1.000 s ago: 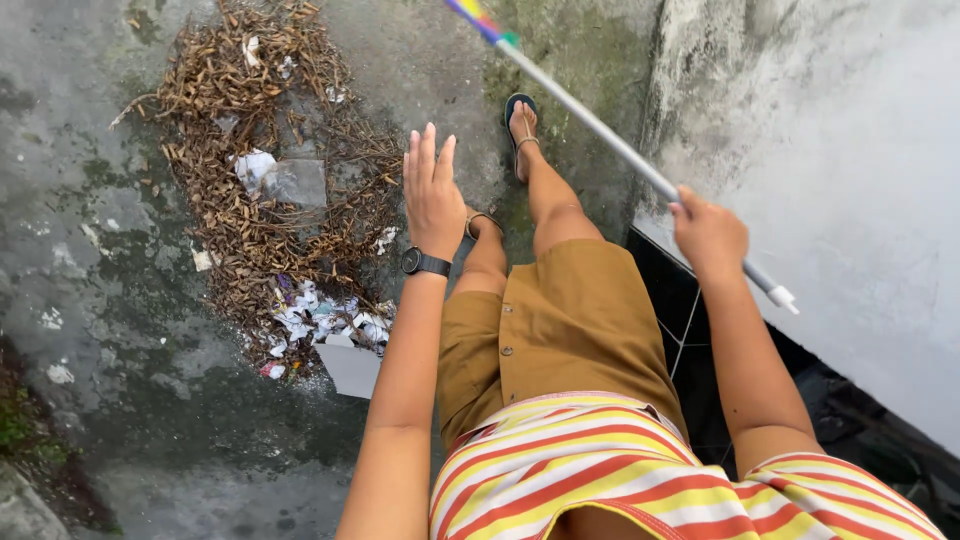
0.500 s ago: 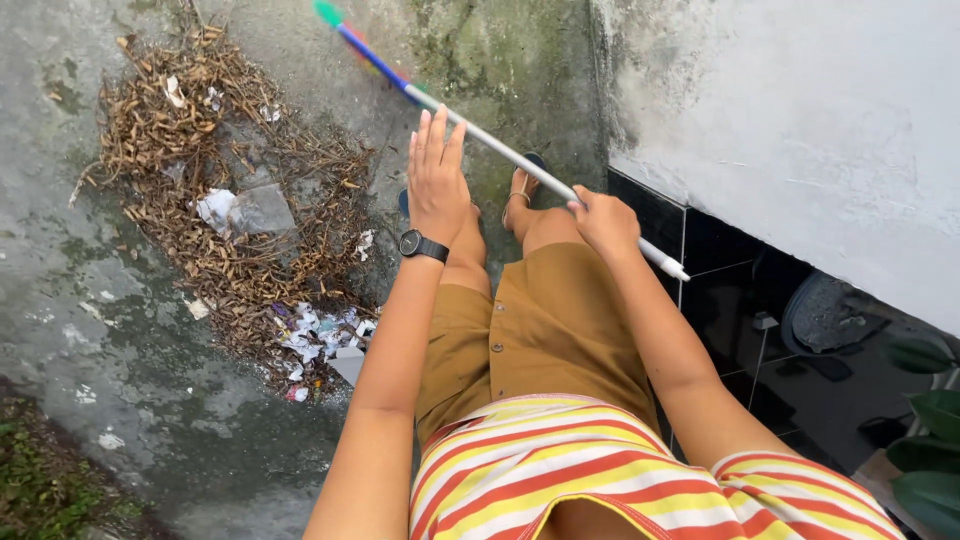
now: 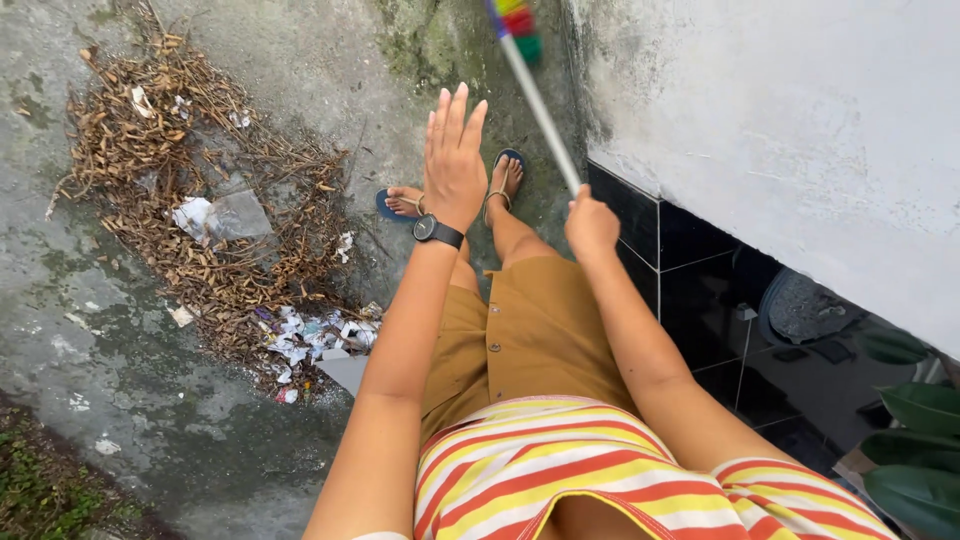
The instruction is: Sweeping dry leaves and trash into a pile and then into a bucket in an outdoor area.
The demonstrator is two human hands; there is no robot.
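My right hand point(image 3: 590, 224) grips a white broom handle point(image 3: 541, 107) whose far end carries multicoloured bands point(image 3: 514, 22) at the top edge. My left hand point(image 3: 454, 165), with a black watch on the wrist, is held out flat with fingers together and holds nothing. It hovers above my sandalled feet point(image 3: 505, 180), just left of the handle. A swept pile of dry leaves and twigs point(image 3: 180, 170) lies on the wet concrete to the left, with a clear plastic bag point(image 3: 225, 215) in it and torn paper scraps point(image 3: 315, 335) at its near end.
A white plastered wall point(image 3: 800, 110) rises on the right above a black tiled base point(image 3: 690, 240). Green plant leaves point(image 3: 915, 440) show at the lower right. Grass point(image 3: 40, 490) edges the concrete at the lower left. Moss stains the ground near the wall.
The broom handle swung from slanting left across my legs to pointing almost straight ahead. My right hand moved with it; my left hand stayed flat and rose slightly. My feet came closer together.
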